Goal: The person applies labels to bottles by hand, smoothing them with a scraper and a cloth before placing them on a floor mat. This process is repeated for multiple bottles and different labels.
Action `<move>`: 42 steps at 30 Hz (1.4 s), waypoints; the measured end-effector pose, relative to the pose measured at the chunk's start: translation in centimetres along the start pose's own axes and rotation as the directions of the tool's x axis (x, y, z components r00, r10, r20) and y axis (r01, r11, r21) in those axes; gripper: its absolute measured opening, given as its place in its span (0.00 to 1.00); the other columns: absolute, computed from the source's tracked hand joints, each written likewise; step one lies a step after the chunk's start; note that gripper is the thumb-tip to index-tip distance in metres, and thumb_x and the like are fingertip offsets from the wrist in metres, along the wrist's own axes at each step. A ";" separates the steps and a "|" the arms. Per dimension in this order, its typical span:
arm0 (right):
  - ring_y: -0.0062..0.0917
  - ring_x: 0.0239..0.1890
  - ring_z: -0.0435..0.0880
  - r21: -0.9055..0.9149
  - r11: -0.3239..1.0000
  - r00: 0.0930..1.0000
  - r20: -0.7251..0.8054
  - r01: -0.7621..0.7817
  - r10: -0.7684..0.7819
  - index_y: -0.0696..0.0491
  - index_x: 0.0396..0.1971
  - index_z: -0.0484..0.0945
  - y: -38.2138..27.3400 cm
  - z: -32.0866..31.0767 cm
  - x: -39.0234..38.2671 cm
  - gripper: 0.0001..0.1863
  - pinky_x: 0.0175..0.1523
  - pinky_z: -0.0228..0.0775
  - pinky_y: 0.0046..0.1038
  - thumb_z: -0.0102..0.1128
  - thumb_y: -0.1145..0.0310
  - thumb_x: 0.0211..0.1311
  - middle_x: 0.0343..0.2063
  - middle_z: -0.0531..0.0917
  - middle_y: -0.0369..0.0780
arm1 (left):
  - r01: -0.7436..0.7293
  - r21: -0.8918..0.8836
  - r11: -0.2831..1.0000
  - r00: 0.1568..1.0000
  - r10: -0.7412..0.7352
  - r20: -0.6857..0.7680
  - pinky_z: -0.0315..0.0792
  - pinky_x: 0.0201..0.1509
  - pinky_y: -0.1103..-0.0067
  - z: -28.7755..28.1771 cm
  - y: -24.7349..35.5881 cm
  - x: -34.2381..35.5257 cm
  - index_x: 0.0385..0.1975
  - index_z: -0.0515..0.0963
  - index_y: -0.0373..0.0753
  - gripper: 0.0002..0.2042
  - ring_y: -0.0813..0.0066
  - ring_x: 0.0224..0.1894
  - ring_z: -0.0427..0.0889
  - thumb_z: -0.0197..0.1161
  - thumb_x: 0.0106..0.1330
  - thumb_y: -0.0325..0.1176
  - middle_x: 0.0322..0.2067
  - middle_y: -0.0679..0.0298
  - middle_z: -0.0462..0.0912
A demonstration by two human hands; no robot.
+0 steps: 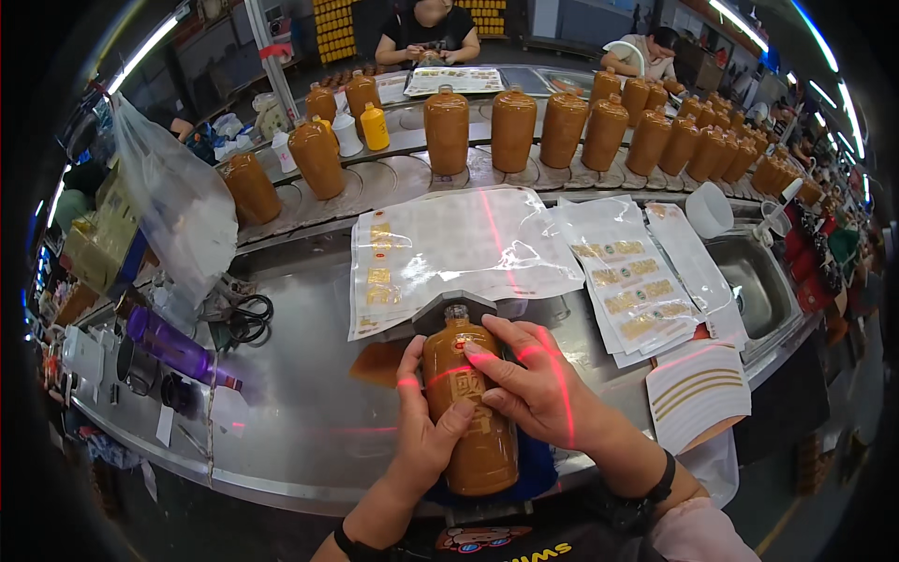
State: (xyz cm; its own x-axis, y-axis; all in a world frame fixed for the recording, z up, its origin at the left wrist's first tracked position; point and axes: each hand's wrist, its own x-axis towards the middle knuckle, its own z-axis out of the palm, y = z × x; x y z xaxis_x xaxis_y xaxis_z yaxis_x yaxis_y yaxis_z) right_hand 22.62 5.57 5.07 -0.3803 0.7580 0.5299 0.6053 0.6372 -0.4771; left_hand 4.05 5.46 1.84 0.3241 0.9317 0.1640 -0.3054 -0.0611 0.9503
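A glossy brown bottle (479,459) with a clear neck lies tilted in front of me, its base toward me. Gold label pieces and a small red seal run down its front. Wrapped along its left side is my left hand (423,431), the thumb pressed on the label. My right hand (529,379) holds the upper right side, with its fingertips on the front near the red seal. Behind the neck sits a grey angled stop (456,302), and a blue cloth (536,468) shows under the bottle. Red light lines cross the bottle and both hands.
Label sheets (459,229) lie beyond the bottle, more label sheets (626,281) to the right. A sink (749,281) is at far right; a purple bottle (169,339) and black scissors (249,318) at left. Several brown bottles (447,131) line the conveyor (384,178). Two people sit across.
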 end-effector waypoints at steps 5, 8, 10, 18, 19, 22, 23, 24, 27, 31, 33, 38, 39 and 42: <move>0.49 0.54 0.70 0.104 0.995 0.999 -0.036 -0.005 0.009 0.53 0.59 0.73 0.6 0.0 -0.7 0.25 0.59 0.67 0.42 0.63 0.66 0.60 0.58 0.68 0.55 | 0.030 -0.139 0.990 0.999 -0.027 0.025 0.62 0.67 0.71 -1.0 -0.5 -0.4 0.71 0.37 0.36 0.44 0.65 0.66 0.62 0.62 0.66 0.39 0.66 0.52 0.55; 0.49 0.55 0.70 0.105 0.994 1.000 -0.024 -0.008 0.010 0.53 0.60 0.71 0.6 0.0 -1.1 0.27 0.60 0.66 0.42 0.63 0.65 0.61 0.59 0.67 0.55 | 0.040 -0.115 0.993 0.998 -0.034 0.050 0.60 0.68 0.71 -1.5 -0.2 -0.4 0.72 0.34 0.37 0.46 0.65 0.67 0.61 0.63 0.66 0.39 0.67 0.53 0.54; 0.46 0.60 0.68 0.112 0.993 0.998 0.053 -0.049 0.043 0.53 0.63 0.68 0.6 0.2 -1.6 0.28 0.64 0.62 0.40 0.61 0.64 0.63 0.64 0.63 0.54 | 0.057 -0.045 0.997 0.996 -0.054 0.071 0.59 0.68 0.71 -1.7 -0.1 -0.4 0.72 0.32 0.38 0.47 0.65 0.67 0.60 0.63 0.65 0.39 0.67 0.53 0.54; 0.47 0.60 0.67 0.255 0.963 0.996 0.040 -0.092 0.084 0.58 0.64 0.64 0.8 0.8 -2.4 0.33 0.65 0.60 0.40 0.62 0.61 0.62 0.65 0.59 0.55 | 0.080 -0.100 0.992 0.993 -0.071 0.091 0.59 0.68 0.71 -1.5 0.3 -0.4 0.72 0.31 0.38 0.48 0.65 0.67 0.60 0.63 0.64 0.36 0.68 0.53 0.53; 0.47 0.61 0.67 0.249 0.964 0.996 0.033 -0.090 0.084 0.60 0.64 0.63 0.9 0.9 -2.5 0.34 0.65 0.60 0.40 0.63 0.61 0.62 0.65 0.58 0.55 | 0.070 -0.116 0.991 0.993 -0.058 0.101 0.60 0.68 0.71 -1.5 0.2 -0.4 0.72 0.31 0.39 0.48 0.65 0.67 0.60 0.63 0.64 0.36 0.68 0.53 0.53; 0.46 0.62 0.65 0.295 0.950 0.994 0.041 -0.105 0.097 0.60 0.65 0.62 0.8 1.3 -2.5 0.35 0.66 0.59 0.40 0.63 0.61 0.62 0.66 0.57 0.55 | 0.073 -0.089 0.993 0.993 -0.064 0.100 0.60 0.68 0.71 -1.5 0.4 -0.4 0.72 0.30 0.39 0.49 0.65 0.67 0.61 0.64 0.63 0.36 0.67 0.53 0.53; 0.46 0.62 0.65 0.295 0.950 0.994 0.040 -0.107 0.099 0.60 0.65 0.62 0.8 1.4 -2.4 0.35 0.66 0.59 0.40 0.63 0.61 0.62 0.66 0.57 0.55 | 0.076 -0.088 0.993 0.993 -0.066 0.102 0.60 0.68 0.71 -1.6 0.4 -0.3 0.72 0.30 0.39 0.49 0.65 0.67 0.61 0.64 0.63 0.36 0.67 0.53 0.53; 0.47 0.62 0.65 0.304 0.946 0.993 0.047 -0.116 0.107 0.60 0.65 0.62 0.8 1.4 -2.5 0.35 0.66 0.59 0.40 0.64 0.61 0.62 0.66 0.57 0.55 | 0.074 -0.079 0.994 0.992 -0.065 0.103 0.61 0.67 0.71 -1.6 0.4 -0.4 0.72 0.30 0.39 0.49 0.65 0.67 0.62 0.64 0.63 0.35 0.67 0.53 0.54; 0.46 0.63 0.65 0.322 0.939 0.992 0.054 -0.125 0.114 0.60 0.64 0.62 0.8 1.5 -2.6 0.35 0.66 0.59 0.40 0.64 0.61 0.62 0.66 0.57 0.55 | 0.077 -0.082 0.994 0.992 -0.068 0.105 0.62 0.67 0.71 -1.6 0.5 -0.4 0.72 0.30 0.39 0.49 0.65 0.66 0.63 0.64 0.63 0.35 0.67 0.53 0.55; 0.47 0.62 0.65 0.327 0.936 0.991 0.045 -0.132 0.124 0.57 0.65 0.63 0.7 1.6 -2.5 0.35 0.66 0.58 0.41 0.64 0.61 0.61 0.67 0.56 0.55 | 0.069 -0.084 0.994 0.992 -0.060 0.107 0.62 0.67 0.70 -1.8 0.5 -0.3 0.72 0.30 0.39 0.49 0.65 0.66 0.63 0.64 0.63 0.35 0.67 0.53 0.55; 0.48 0.62 0.65 0.298 0.946 0.992 0.036 -0.123 0.118 0.54 0.65 0.64 0.2 1.3 -2.3 0.34 0.66 0.58 0.41 0.65 0.61 0.61 0.67 0.56 0.55 | 0.064 -0.068 0.996 0.994 -0.058 0.088 0.62 0.67 0.70 -1.6 0.3 -0.3 0.72 0.31 0.39 0.49 0.65 0.66 0.63 0.64 0.63 0.35 0.66 0.53 0.56; 0.49 0.61 0.66 0.128 0.992 1.000 -0.003 -0.004 0.004 0.44 0.64 0.69 -0.5 1.2 -1.9 0.31 0.65 0.59 0.43 0.65 0.63 0.59 0.66 0.58 0.55 | 0.035 -0.003 0.999 0.997 -0.035 0.070 0.62 0.67 0.70 -1.6 0.3 -0.4 0.72 0.32 0.38 0.49 0.65 0.66 0.63 0.65 0.62 0.35 0.66 0.52 0.57; 0.49 0.60 0.66 0.105 0.995 1.000 0.004 0.004 -0.004 0.44 0.63 0.71 -0.5 1.1 -1.9 0.30 0.65 0.59 0.43 0.65 0.64 0.59 0.66 0.58 0.54 | 0.037 0.001 0.999 0.996 -0.037 0.076 0.62 0.67 0.70 -1.6 0.3 -0.4 0.72 0.32 0.38 0.49 0.65 0.66 0.63 0.65 0.62 0.36 0.66 0.52 0.56; 0.49 0.60 0.67 0.078 0.997 1.000 0.012 0.010 -0.011 0.43 0.62 0.72 -0.6 0.9 -1.9 0.29 0.64 0.60 0.43 0.66 0.64 0.58 0.65 0.59 0.54 | 0.037 0.006 0.999 0.996 -0.037 0.083 0.62 0.67 0.70 -1.6 0.2 -0.4 0.72 0.32 0.36 0.49 0.64 0.66 0.62 0.64 0.62 0.37 0.66 0.51 0.56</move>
State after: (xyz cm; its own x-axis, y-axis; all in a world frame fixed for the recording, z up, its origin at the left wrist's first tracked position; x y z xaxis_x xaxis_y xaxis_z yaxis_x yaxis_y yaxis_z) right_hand 22.37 3.87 3.73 -0.3955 0.7524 0.5267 0.5447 0.6539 -0.5251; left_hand 2.43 5.63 1.53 0.4083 0.9005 0.1498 -0.2877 -0.0288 0.9573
